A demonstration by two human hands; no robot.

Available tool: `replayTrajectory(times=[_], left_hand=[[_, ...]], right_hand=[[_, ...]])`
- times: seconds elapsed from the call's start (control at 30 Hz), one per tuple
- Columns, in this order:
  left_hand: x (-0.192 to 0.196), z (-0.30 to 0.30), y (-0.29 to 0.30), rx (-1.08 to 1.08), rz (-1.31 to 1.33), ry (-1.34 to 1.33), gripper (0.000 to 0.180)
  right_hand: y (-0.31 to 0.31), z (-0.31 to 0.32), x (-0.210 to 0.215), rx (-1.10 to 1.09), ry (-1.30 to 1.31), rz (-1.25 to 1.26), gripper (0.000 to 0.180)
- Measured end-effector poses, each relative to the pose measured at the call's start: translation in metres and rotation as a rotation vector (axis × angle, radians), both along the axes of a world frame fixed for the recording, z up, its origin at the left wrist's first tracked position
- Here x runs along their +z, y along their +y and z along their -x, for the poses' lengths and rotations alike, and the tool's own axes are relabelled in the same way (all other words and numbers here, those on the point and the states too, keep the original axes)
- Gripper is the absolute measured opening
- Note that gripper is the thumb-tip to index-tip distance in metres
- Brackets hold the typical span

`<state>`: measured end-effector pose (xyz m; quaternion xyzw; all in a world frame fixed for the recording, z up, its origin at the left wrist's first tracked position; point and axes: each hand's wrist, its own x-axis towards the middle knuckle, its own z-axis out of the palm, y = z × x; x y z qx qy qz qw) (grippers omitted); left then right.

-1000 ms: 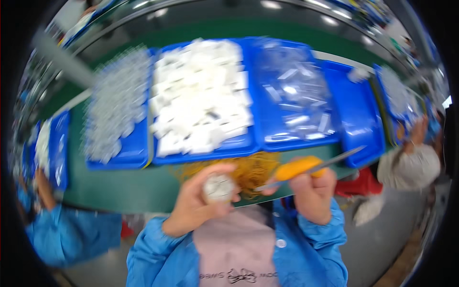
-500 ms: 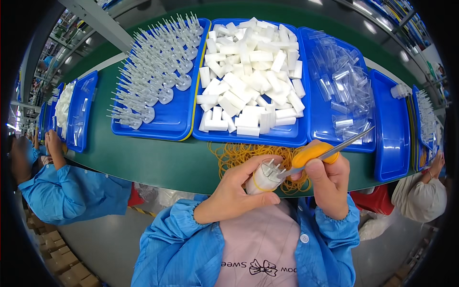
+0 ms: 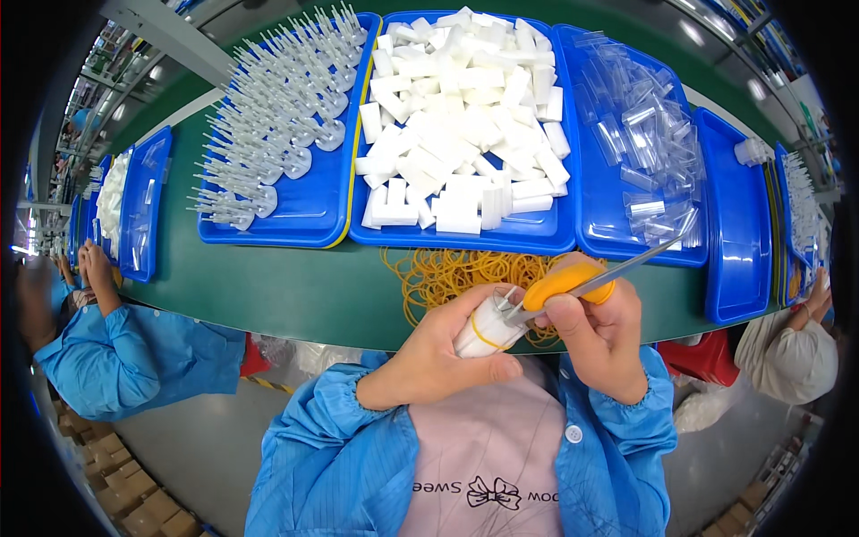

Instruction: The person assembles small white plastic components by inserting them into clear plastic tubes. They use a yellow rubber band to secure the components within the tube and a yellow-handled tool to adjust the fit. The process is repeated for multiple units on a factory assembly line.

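Note:
My left hand [image 3: 438,353] is closed round a short white cylinder [image 3: 486,329] of foam pieces, with a yellow rubber band about it and clear plastic and thin pins at its upper end. My right hand [image 3: 598,336] grips a long metal tool with an orange grip [image 3: 565,282]; its exact kind is unclear. One tapered metal end points far right over the tray of clear pieces. The other end meets the cylinder's upper end, where fingers and glare hide the contact. Behind both hands lies a heap of yellow rubber bands [image 3: 438,277].
Blue trays line the green table [image 3: 277,295]: one with white pronged parts [image 3: 295,161], one with white foam blocks [image 3: 456,116], one with clear plastic sleeves [image 3: 640,134]. A further blue tray [image 3: 738,286] stands right. People in blue [image 3: 134,358] and pale sleeves [image 3: 777,358] sit at either side.
Both hands have shifted slightly left and upward with the cylinder and the tool. The orange grip has come closer over the cylinder's upper end. The trays appear a little higher in view.

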<state>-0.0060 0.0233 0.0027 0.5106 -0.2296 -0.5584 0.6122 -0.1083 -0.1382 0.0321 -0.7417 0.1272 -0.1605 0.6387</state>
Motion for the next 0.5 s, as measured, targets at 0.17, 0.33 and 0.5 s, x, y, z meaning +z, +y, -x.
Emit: replayTrajectory(times=[0.17, 0.33, 0.5], left_hand=[[0.003, 0.000, -0.001, 0.016, -0.027, 0.071, 0.063], [0.002, -0.002, 0.000, -0.022, -0.013, 0.031, 0.065], [0.006, -0.005, -0.004, 0.010, 0.078, 0.129, 0.074]], right_hand=[[0.006, 0.003, -0.006, -0.062, -0.002, 0.056, 0.009], [0.005, 0.004, -0.006, -0.031, -0.012, -0.043, 0.011], [-0.005, 0.007, -0.004, -0.099, -0.144, -0.377, 0.020]])
